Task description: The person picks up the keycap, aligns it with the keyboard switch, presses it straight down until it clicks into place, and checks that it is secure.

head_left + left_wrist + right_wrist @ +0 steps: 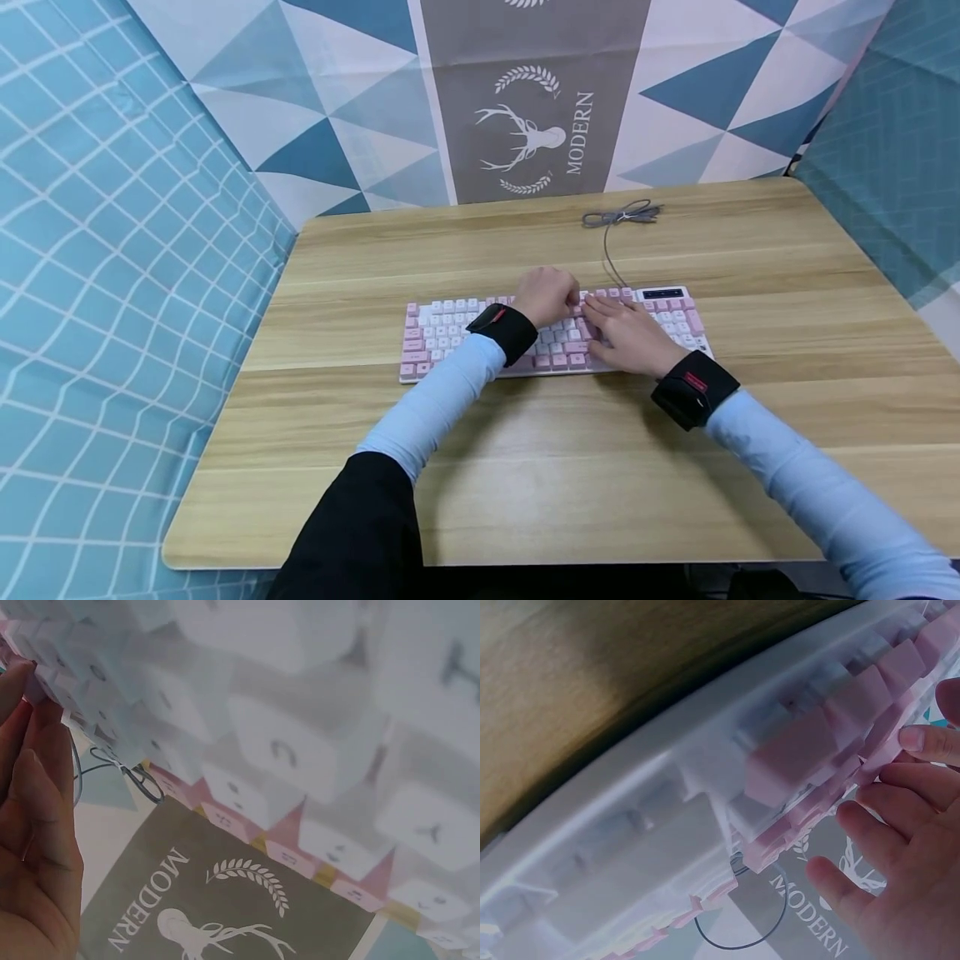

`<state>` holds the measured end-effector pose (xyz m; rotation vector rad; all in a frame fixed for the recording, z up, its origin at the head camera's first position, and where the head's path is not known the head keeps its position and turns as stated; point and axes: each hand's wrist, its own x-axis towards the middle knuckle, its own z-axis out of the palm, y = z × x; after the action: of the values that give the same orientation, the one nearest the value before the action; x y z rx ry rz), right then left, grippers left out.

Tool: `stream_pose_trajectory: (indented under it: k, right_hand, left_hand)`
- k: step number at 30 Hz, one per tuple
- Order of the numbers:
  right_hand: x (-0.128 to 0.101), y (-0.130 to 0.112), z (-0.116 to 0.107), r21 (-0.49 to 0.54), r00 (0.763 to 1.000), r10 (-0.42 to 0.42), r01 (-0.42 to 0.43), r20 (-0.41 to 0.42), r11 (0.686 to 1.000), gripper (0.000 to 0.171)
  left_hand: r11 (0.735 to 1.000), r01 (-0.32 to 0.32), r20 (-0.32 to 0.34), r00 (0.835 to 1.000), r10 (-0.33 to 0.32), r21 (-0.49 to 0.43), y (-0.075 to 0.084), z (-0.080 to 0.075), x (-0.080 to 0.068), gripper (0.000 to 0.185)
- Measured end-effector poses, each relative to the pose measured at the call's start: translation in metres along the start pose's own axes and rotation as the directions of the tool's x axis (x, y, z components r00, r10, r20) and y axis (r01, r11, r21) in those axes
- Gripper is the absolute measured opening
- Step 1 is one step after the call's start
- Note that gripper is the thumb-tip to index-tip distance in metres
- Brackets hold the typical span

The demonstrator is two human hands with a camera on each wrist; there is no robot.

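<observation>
A pink and white keyboard [442,333] lies flat across the middle of the wooden table. Over its upper row, right of centre, my left hand [546,296] bends its fingers down. In the left wrist view, its fingertips pinch a pink keycap [34,688] at the far end of the keys; part of that grip is hidden. My right hand [633,335] rests palm down beside it, fingers spread over the pink keys. The right wrist view shows fingers [930,742] of this hand touching the side of a pink key [885,746].
A grey cable [622,215], tied in a bundle, runs from the keyboard's back edge toward the far side of the wooden table [360,467]. A patterned cloth [360,108] hangs behind the table, and blue curtains [97,292] flank it.
</observation>
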<state>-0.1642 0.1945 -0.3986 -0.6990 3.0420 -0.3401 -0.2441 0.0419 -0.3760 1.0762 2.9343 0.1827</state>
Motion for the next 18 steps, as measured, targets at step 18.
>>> stream_pose_trajectory:
  k: [18]
  right_hand:
    - [-0.002, -0.002, 0.000, -0.047, 1.000, -0.017, 0.016, -0.025, 0.999, 0.055]
  left_hand:
    - [0.881, -0.091, -0.045, 0.991, 0.127, 0.465, 0.034, 0.013, -0.022, 0.017]
